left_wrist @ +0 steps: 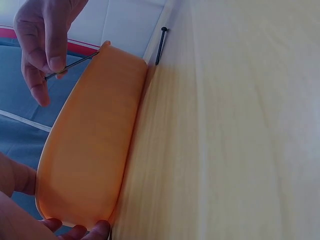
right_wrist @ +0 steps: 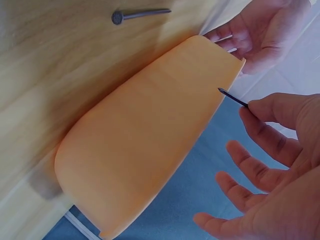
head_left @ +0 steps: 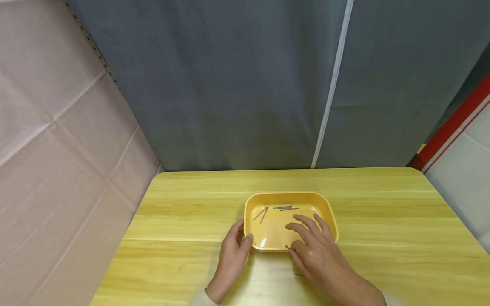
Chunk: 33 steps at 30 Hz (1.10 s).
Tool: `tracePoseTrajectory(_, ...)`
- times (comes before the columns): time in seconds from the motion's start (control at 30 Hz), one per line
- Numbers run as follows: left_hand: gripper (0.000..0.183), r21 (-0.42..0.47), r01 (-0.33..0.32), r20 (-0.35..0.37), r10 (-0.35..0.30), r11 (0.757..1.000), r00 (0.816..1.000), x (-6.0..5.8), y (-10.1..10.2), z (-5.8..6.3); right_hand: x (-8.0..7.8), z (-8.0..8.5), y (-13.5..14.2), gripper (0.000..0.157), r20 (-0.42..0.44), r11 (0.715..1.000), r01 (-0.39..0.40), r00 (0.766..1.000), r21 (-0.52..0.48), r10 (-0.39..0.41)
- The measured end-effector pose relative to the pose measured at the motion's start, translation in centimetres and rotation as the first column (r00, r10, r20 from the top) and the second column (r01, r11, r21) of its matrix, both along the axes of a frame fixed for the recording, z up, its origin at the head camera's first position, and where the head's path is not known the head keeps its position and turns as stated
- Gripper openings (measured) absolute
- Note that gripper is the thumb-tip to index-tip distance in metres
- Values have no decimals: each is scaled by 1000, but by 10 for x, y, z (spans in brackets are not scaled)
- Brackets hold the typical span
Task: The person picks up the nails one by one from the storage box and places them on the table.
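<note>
While your right hand (head_left: 319,257) is pinching a nail (right_wrist: 232,97) between thumb and index finger, its other fingers standing apart, your left hand (head_left: 231,255) is gripping the left end of the yellow tray (left_wrist: 95,135), thumb at the near corner and fingers against the end wall. The pinched nail is hovering by the tray's near rim; I cannot tell whether it is touching. You are probably handling something light, stiff and hard to break, but its slim, smooth shank is likely inviting a roll or swivel, so holding it mid-shank or close under the head is suiting it best. The tray is looking like thin, stiff plastic, slick inside, and your left hold is likely steadying it well.

Watch the raised rim, since a low nail is risking a catch there. Another nail (right_wrist: 142,14) is lying on the table (head_left: 172,212), just outside the near wall. Inside, loose nails (head_left: 283,208) are lying toward the far wall and left end, leaving the near middle of the floor bare. Beyond the tray, the table's far edge is running along a grey curtain (head_left: 229,85); wider room is stretching to both sides.
</note>
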State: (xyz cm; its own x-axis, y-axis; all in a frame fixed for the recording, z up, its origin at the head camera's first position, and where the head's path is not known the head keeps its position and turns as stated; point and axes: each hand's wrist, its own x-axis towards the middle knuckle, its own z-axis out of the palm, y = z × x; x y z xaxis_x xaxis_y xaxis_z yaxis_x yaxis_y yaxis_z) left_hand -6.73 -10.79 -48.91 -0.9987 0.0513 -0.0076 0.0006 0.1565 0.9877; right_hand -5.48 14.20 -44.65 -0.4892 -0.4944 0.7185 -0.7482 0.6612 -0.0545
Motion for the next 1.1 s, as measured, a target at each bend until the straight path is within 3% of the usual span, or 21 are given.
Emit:
tracePoseTrajectory(0.47, 54, -8, -7, 6, 7, 1000, 1000, 0, 0, 0, 5, -12, -1, 59, -28, 1000, -4, 1000, 25, 5)
tracePoseTrajectory(1.1, 54, 1, -2, 3, 2, 1000, 1000, 0, 0, -1, 9, -25, -2, 67, -46, 994, 0, 999, 107, 5)
